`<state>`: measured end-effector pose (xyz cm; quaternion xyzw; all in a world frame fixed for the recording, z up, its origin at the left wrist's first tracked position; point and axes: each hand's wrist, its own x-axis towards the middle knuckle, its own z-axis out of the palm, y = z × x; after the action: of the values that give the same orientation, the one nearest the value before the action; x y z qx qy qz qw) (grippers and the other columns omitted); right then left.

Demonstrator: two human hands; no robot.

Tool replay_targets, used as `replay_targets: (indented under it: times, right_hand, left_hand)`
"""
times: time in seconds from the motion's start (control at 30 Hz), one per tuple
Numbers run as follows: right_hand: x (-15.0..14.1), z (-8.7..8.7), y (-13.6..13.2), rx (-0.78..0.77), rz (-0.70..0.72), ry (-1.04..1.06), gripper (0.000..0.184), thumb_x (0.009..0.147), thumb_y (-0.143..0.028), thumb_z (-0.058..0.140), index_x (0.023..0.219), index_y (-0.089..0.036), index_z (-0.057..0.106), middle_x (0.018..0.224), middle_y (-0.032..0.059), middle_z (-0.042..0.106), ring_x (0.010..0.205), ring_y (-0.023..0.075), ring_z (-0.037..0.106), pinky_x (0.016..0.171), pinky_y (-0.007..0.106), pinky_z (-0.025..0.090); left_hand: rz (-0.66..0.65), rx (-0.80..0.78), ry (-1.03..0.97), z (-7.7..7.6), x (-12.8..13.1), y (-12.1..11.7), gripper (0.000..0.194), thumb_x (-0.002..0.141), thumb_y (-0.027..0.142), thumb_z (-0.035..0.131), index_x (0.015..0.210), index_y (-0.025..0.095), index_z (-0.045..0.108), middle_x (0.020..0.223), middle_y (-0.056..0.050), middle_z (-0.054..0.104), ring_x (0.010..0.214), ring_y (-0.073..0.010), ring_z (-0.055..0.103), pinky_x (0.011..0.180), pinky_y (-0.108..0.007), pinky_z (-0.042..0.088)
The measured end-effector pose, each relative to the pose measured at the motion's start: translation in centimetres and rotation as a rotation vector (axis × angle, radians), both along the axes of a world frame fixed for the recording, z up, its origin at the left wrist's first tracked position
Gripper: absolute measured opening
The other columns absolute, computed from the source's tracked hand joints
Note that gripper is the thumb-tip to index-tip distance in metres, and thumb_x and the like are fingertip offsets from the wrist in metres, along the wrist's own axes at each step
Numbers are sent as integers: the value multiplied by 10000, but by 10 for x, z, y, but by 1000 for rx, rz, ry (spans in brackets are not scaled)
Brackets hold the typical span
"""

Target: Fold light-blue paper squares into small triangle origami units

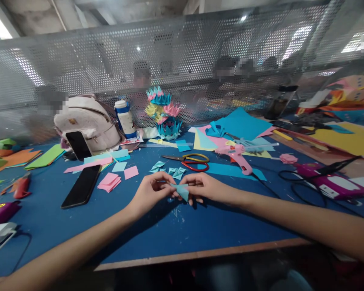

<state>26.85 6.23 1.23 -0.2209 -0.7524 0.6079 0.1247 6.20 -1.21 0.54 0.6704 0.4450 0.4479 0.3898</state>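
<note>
**Light-blue folded paper triangle [183, 192] pinched between left hand [151, 189] and right hand [202, 186]**

We have both hands grasping the same piece: the left thumb and fingers press its left corner, and the right thumb and fingers hold its right side. It sits just above the blue tabletop [224, 228], near the front edge. Taking it as the centre of a clock, with 12 pointing away from us, we find two small light-blue folded paper pieces [177, 173] near 11 and 12, just beyond our fingers. Past them, slightly beyond 12, lie scissors with one yellow and one red handle [197, 161], their blades towards 9.

At 2 we see a pink plastic glue gun [236, 155], its grip over a flat bright-blue paper strip [220, 170]. At 1, farther off, large blue paper sheets [242, 123] lie on other colours.

Around 9 we have a small pile of pink paper squares [109, 182] and, beyond it, a flat black phone [81, 188]. At 10 a second black phone [79, 145] leans against a pale backpack [89, 119]. A white-and-blue bottle [125, 121] stands at 11, and close to 12 rises a tiered, many-coloured paper flower stack [163, 111], before a grey perforated metal screen [103, 76].
</note>
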Motion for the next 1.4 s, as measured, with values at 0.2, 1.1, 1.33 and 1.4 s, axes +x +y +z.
replay_targets:
  times: [0.2,1.1,1.33,1.4]
  right_hand:
    - [-3,2,3,301,-79,-110,106,821,-249,587,795,-163,531,630,-41,530,567,97,520,526,201,371]
    - [0,-22,26,571,-142,-116,154,924,-328,619,927,-180,661,749,-24,651,541,62,490,548,182,337]
    - [-1,-19,27,525,-139,-134,129,935,-206,552,826,-162,604,687,-31,588,549,60,487,522,177,328]
    - [0,-20,26,557,-138,-146,117,929,-194,553,824,-163,593,683,-33,585,549,63,488,512,181,324]
  left_hand:
    - [-8,323,348,-2,-5,-3,224,939,155,531,1104,200,676,1127,-104,601,1020,-207,605,852,-368,522]
    - [-92,537,1037,-19,-21,-22,380,946,360,540,1296,229,615,1380,-97,598,1233,-248,531,1078,-422,244]
    - [-97,537,984,-21,-20,-19,361,875,321,628,1220,218,658,1370,-131,600,1223,-272,536,1096,-434,246]
    - [-90,539,968,-22,-20,-19,353,864,311,636,1204,218,665,1355,-132,611,1208,-272,544,1099,-432,245]
